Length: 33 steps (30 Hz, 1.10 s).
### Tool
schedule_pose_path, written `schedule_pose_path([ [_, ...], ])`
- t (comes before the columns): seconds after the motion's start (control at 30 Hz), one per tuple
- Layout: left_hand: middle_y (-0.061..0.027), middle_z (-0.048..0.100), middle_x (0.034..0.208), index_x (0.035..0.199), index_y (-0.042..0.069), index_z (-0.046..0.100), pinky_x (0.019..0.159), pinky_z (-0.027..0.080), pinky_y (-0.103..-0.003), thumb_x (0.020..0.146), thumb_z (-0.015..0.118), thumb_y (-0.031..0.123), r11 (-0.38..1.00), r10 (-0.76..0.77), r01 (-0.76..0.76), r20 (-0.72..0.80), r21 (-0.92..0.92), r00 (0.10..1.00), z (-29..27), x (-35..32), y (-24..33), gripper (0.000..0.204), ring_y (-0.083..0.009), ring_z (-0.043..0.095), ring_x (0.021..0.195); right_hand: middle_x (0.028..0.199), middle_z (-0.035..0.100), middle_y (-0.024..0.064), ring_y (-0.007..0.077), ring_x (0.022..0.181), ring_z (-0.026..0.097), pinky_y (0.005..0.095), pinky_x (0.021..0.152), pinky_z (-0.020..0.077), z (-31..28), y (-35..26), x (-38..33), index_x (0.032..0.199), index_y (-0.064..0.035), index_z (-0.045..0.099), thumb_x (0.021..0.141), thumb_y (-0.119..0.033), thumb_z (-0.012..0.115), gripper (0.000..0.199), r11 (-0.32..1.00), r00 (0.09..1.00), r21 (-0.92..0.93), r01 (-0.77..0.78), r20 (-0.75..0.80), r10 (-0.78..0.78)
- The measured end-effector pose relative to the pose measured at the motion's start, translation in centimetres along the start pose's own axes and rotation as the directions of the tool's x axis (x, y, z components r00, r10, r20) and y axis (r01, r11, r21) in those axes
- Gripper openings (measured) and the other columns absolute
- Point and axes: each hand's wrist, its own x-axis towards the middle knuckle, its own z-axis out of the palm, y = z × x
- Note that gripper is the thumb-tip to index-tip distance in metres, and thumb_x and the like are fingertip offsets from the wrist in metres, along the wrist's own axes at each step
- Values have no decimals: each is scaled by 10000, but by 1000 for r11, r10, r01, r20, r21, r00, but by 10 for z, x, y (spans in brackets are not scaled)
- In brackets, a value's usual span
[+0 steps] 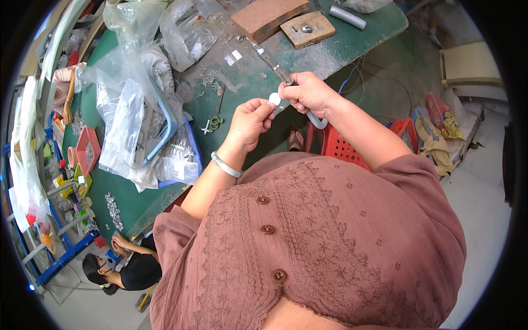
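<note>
My left hand (251, 122) pinches a small round white disc (275, 99) between thumb and fingertips. Just right of it, my right hand (312, 94) is closed round a slim metal handpiece (273, 63), whose narrow tip points away from me over the green table (247, 77). A grey hose (317, 120) curves out below that hand; I cannot tell what kind of tool it feeds. Both hands are close together above the table's near edge. Small green and white pieces (213, 124) lie on the table beyond my left wrist.
A brick (269, 17), a tan block (307, 29) and a metal cylinder (347, 17) lie at the back. Clear plastic bags (118, 118) and a blue tray (193, 144) crowd the left. Red baskets (341, 147) stand below right. Another person (140, 267) works at lower left.
</note>
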Motion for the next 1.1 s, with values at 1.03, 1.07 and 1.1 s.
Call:
schedule_pose_path([
  [1.03, -102, 623, 759, 1066, 182, 623, 610, 491, -405, 837, 548, 188, 283, 593, -117, -78, 952, 801, -89, 23, -130, 241, -325, 604, 654, 759, 600, 159, 354, 759, 582, 445, 662, 445, -17, 161, 11, 875, -66, 570, 867, -264, 517, 205, 631, 976, -776, -3, -139, -166],
  [1.07, -90, 592, 745, 1134, 225, 589, 572, 486, -423, 834, 538, 163, 202, 555, -109, -22, 973, 831, -92, 22, -137, 311, -322, 591, 634, 761, 600, 158, 356, 762, 581, 446, 662, 444, -15, 161, 10, 874, -66, 569, 867, -264, 517, 205, 623, 977, -782, 1, -132, -167],
  [1.1, -87, 583, 729, 1142, 228, 584, 560, 482, -422, 830, 540, 158, 176, 543, -121, 6, 977, 840, -92, 21, -136, 322, -314, 590, 626, 763, 601, 157, 358, 764, 580, 446, 663, 444, -14, 161, 9, 873, -66, 569, 866, -264, 518, 205, 614, 978, -790, 5, -125, -168],
])
